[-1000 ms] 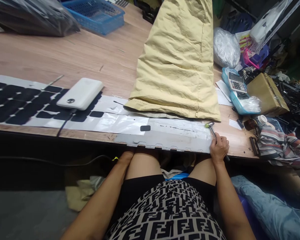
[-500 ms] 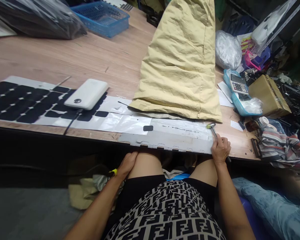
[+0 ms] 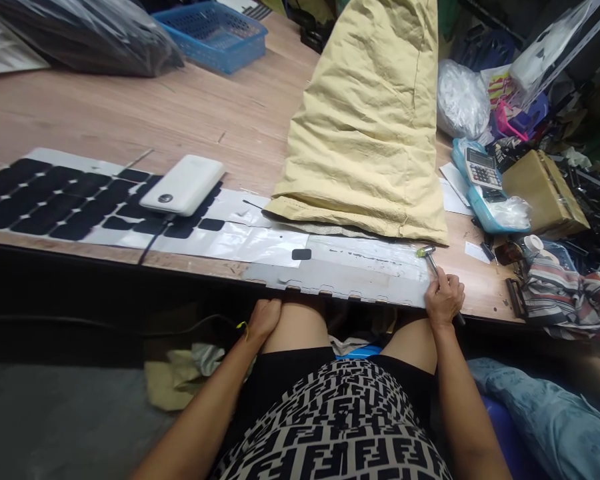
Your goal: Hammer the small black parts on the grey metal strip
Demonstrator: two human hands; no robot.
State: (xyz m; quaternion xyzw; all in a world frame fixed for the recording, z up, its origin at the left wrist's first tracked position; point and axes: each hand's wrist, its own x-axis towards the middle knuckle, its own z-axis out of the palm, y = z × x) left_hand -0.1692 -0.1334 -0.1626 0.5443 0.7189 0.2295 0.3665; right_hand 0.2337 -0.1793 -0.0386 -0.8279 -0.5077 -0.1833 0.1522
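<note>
My right hand [image 3: 445,297] is closed around the handle of a small hammer [image 3: 433,261], at the table's front edge. The hammer's head has a yellow-green end and a metal end, and lies over the right end of a pale grey board [image 3: 365,285] with notches along its front edge. My left hand [image 3: 265,317] is low beside my left thigh, just under the table edge. Its fingers look curled, and what they hold, if anything, is hidden. A small black rounded piece [image 3: 301,254] lies on white sheeting [image 3: 260,244] behind the board.
A yellow fabric piece [image 3: 365,147] spreads behind the board. To the left, a white power bank [image 3: 184,185] with a cable rests on a sheet of black patches [image 3: 75,200]. A blue basket [image 3: 220,40] stands farther back. At right are a calculator [image 3: 483,170], a cardboard box [image 3: 540,190] and striped cloth [image 3: 555,287].
The view has shifted slightly, so the table things appear a little farther right. My left hand's fingers look more curled than before. My right hand still grips the hammer in about the same place.
</note>
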